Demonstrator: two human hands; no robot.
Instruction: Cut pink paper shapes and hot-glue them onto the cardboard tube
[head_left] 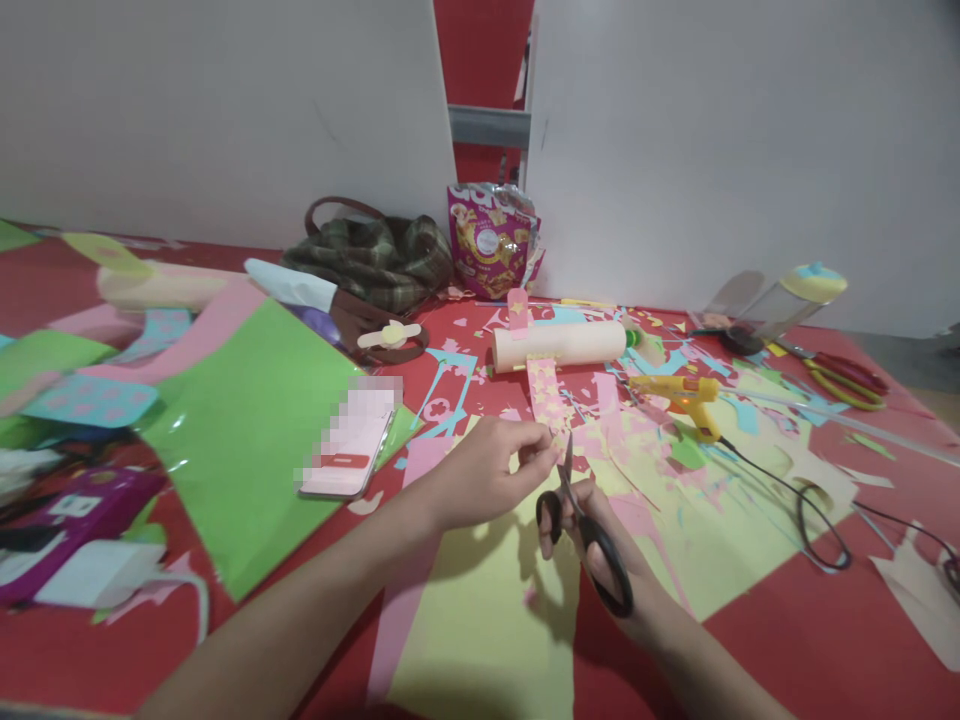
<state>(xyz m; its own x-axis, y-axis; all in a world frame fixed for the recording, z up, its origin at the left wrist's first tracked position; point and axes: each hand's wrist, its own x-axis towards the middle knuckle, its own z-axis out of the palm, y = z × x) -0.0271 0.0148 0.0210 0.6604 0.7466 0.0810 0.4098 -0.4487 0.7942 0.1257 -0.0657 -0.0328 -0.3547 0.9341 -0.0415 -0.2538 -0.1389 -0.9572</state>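
Note:
My right hand (600,520) holds a pair of black-handled scissors (616,565), blades pointing up and away from me. The blades look slightly parted. Just left of their tips, my left hand (499,465) is closed in a pinch on a small yellow paper piece (557,446), partly hidden by the fingers. Beneath both hands lie a yellow paper sheet (487,640) and a pink strip (401,620). Beyond them, a cream paper tube (562,345) rests on its side, with a pink strip bearing yellow stars (546,390) at its near side.
A yellow glue gun (686,395) with a black cord lies to the right, near red-and-yellow-handled pliers (847,380) and a clear container (787,305). Leftward are a phone (356,440), green sheets (232,440) and a white charger (101,572). A snack bag (491,240) stands behind. Paper scraps litter the red table.

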